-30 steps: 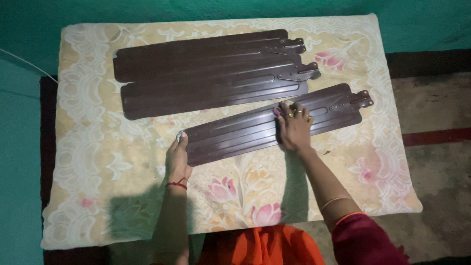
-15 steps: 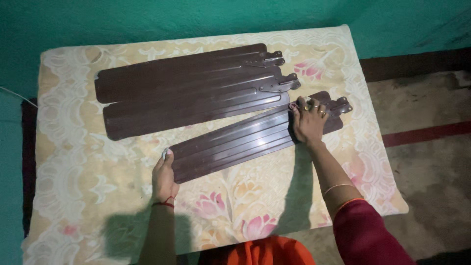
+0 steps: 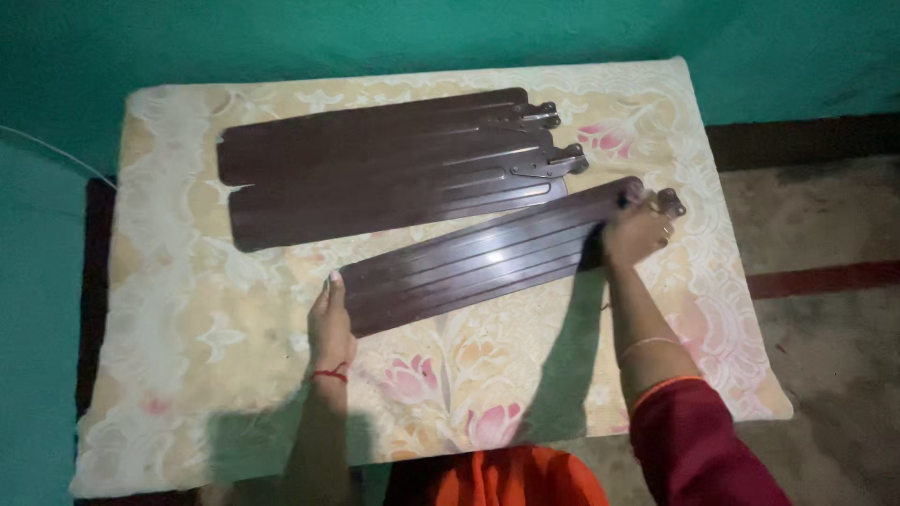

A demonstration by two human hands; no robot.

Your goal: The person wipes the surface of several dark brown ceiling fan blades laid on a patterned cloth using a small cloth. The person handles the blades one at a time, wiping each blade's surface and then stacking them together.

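While your right hand (image 3: 636,234) closes around the bracket end of the long dark-brown ribbed metal fan blade (image 3: 478,258), your left hand (image 3: 330,323) stands flat and open-fingered against the blade's blunt outer end, holding nothing, only bracing it.

Item: the blade lies slantwise on the cream floral padded mat (image 3: 187,356), just in front of two matching brown fan blades (image 3: 384,164) laid side by side.

Risk, grip: you hold only one end; I judge the blade could tip or slide off the left palm if you lift unevenly.

Risk, contact: its far edge sits near the closest stacked blade, so a swing could scrape the finish.

Risk, fingers: the small metal mounting bracket (image 3: 669,200) pokes out beside your right fingers and could pinch or nick them.
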